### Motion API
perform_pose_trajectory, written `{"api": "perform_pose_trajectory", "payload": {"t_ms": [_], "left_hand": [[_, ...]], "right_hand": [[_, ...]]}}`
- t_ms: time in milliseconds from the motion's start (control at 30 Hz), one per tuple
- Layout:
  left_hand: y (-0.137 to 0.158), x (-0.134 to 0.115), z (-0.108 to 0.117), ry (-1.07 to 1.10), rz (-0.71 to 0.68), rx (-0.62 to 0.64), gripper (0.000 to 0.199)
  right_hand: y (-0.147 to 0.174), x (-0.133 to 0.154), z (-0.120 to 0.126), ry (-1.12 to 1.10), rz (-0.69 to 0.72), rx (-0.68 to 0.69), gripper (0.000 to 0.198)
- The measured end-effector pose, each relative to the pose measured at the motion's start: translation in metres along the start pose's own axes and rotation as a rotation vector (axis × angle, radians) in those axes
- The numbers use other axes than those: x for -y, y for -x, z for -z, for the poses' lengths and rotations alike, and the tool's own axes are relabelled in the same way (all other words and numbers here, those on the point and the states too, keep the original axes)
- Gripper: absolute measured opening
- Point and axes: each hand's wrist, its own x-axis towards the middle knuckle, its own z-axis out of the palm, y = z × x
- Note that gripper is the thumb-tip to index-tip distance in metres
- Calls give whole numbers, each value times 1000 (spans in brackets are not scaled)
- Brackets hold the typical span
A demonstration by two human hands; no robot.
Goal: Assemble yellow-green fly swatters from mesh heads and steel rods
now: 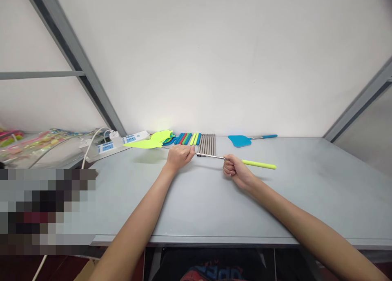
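Stretched across in front of me is a fly swatter with a yellow-green flat head (147, 144), a thin metal rod (210, 155) and a yellow-green handle (259, 164). My left hand (180, 155) is closed around the rod near the head end. Farther right, my right hand (235, 169) grips the rod just before the handle. The swatter is held a little above the table, roughly level. Behind my left hand lie a row of coloured handles (187, 138) and several metal rods (208, 144) side by side.
A finished-looking blue fly swatter (240, 140) lies against the back wall of the grey table (196, 207). More yellow-green and blue heads (165, 136) are piled at the back left, beside a white power strip (107, 147) with cables. Plastic-wrapped items (52, 144) lie on the neighbouring surface.
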Motion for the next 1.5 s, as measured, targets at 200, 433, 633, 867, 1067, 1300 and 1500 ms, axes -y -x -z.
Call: {"api": "perform_pose_trajectory", "payload": {"t_ms": [200, 433, 633, 867, 1067, 1300, 1500], "left_hand": [[0, 3, 3, -2, 15, 13, 39], [2, 0, 3, 20, 74, 53, 41], [-1, -3, 4, 61, 179, 111, 42], [-6, -20, 20, 126, 229, 248, 42], [-4, -46, 26, 219, 236, 463, 40], [-5, -66, 28, 180, 218, 425, 36], [-2, -77, 23, 193, 100, 381, 30]], "right_hand": [[3, 4, 3, 24, 6, 2, 33], [-2, 2, 9, 34, 37, -18, 34], [-1, 1, 8, 58, 44, -38, 36], [-2, 1, 12, -32, 19, -53, 39], [-7, 1, 17, -52, 12, -35, 39], [-8, -7, 15, -17, -22, 22, 38], [-3, -10, 11, 23, -8, 100, 38]]}}
